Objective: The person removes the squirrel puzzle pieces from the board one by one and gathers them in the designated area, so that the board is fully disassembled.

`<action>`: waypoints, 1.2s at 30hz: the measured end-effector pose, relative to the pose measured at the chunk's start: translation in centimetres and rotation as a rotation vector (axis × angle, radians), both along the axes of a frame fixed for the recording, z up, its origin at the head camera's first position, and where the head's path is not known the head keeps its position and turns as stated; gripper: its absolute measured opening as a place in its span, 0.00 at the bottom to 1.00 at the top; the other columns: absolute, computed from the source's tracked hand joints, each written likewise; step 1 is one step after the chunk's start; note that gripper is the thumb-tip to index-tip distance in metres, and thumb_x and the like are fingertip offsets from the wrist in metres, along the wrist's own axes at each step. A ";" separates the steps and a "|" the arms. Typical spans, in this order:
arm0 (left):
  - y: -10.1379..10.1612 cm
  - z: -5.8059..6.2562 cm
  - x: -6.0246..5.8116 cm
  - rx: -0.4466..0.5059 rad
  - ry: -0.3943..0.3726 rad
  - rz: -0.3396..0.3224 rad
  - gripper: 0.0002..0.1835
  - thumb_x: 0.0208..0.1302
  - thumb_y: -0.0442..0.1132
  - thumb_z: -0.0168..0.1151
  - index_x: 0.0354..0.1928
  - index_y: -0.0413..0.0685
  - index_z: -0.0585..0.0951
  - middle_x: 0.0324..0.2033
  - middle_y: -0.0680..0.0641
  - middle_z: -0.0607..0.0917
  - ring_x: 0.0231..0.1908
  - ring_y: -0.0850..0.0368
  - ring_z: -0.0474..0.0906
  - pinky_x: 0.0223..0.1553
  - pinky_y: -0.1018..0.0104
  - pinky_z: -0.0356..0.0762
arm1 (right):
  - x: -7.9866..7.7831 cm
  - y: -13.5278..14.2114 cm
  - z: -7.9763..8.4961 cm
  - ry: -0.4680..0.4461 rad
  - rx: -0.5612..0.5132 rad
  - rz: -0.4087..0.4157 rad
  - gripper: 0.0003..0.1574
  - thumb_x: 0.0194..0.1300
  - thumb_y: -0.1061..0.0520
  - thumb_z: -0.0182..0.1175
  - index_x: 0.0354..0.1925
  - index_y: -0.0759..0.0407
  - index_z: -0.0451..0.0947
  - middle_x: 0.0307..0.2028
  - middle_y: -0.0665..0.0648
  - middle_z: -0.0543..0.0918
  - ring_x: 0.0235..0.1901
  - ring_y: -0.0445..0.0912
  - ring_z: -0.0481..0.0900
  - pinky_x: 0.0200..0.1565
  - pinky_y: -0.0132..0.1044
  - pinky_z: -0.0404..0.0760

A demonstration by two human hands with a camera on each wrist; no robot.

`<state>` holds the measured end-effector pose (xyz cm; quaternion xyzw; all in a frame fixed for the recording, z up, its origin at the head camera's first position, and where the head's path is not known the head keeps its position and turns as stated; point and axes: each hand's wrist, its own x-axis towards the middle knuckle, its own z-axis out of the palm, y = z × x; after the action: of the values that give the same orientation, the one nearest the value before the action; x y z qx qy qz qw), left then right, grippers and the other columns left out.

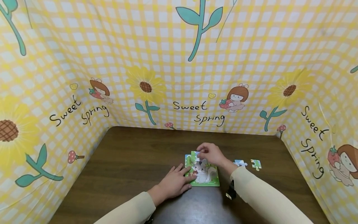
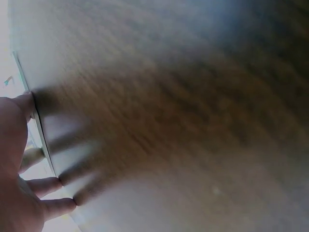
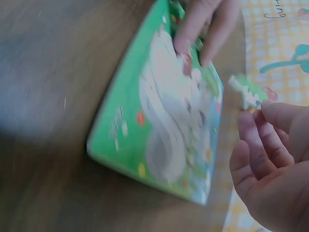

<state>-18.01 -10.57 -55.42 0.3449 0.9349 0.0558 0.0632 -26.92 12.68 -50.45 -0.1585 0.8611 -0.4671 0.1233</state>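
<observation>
A jigsaw puzzle (image 1: 213, 183) with a white squirrel on a green and blue background lies flat on the table. My left hand (image 1: 174, 183) rests at its left side, fingers spread and fairly straight, with some fingertips on the picture. Above the far edge of the puzzle, my right hand (image 1: 211, 154) pinches a puzzle piece between thumb and fingers. The right wrist view shows this puzzle piece (image 3: 252, 95), green and white, held up off the board. In the left wrist view, only the hand's fingers (image 2: 46, 186) and wood grain show clearly.
Two loose puzzle pieces, a blue-white piece (image 1: 240, 163) and a green piece (image 1: 255, 165), lie right of the puzzle, near my right forearm. The dark wooden table (image 1: 134, 149) is enclosed at the back and sides by a yellow checked cloth (image 1: 167, 46).
</observation>
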 end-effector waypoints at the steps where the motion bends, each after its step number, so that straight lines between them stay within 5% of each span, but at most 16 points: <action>1: 0.0 0.0 0.0 -0.003 -0.004 -0.001 0.25 0.78 0.62 0.49 0.74 0.80 0.68 0.77 0.48 0.66 0.74 0.32 0.63 0.65 0.31 0.68 | 0.0 0.6 0.2 -0.005 -0.009 0.002 0.08 0.70 0.60 0.66 0.47 0.57 0.84 0.34 0.54 0.87 0.37 0.55 0.88 0.36 0.47 0.83; 10: -0.2 0.3 -0.1 -0.044 -0.013 -0.001 0.27 0.77 0.63 0.49 0.75 0.82 0.66 0.78 0.49 0.64 0.75 0.34 0.62 0.66 0.34 0.68 | -0.4 7.1 1.7 -0.026 0.031 -0.046 0.06 0.70 0.58 0.67 0.45 0.57 0.85 0.33 0.58 0.86 0.39 0.65 0.85 0.36 0.56 0.83; 19: -0.6 0.0 -0.1 -0.026 -0.026 0.015 0.26 0.78 0.63 0.49 0.75 0.81 0.66 0.78 0.49 0.64 0.75 0.34 0.60 0.66 0.33 0.67 | -0.8 12.3 1.0 -0.050 0.095 -0.106 0.09 0.72 0.59 0.65 0.46 0.62 0.84 0.34 0.58 0.88 0.37 0.57 0.89 0.38 0.51 0.85; 29: -0.5 0.1 -0.1 -0.009 -0.040 0.007 0.27 0.78 0.61 0.50 0.75 0.80 0.66 0.78 0.49 0.63 0.75 0.34 0.60 0.67 0.33 0.67 | -1.2 12.8 -1.0 -0.020 0.168 -0.091 0.07 0.69 0.62 0.66 0.43 0.64 0.85 0.33 0.58 0.89 0.31 0.49 0.87 0.32 0.43 0.82; 36: -0.2 0.3 -0.2 -0.016 -0.032 -0.001 0.26 0.77 0.61 0.51 0.75 0.81 0.66 0.78 0.49 0.63 0.75 0.34 0.61 0.67 0.34 0.67 | -1.4 12.7 -1.5 0.072 0.325 -0.080 0.07 0.67 0.59 0.68 0.41 0.61 0.89 0.34 0.53 0.89 0.29 0.43 0.81 0.33 0.40 0.80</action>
<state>-18.18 -10.77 -55.12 0.3440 0.9339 0.0540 0.0808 -28.35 25.37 -51.94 -0.1187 0.9347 -0.3204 0.0976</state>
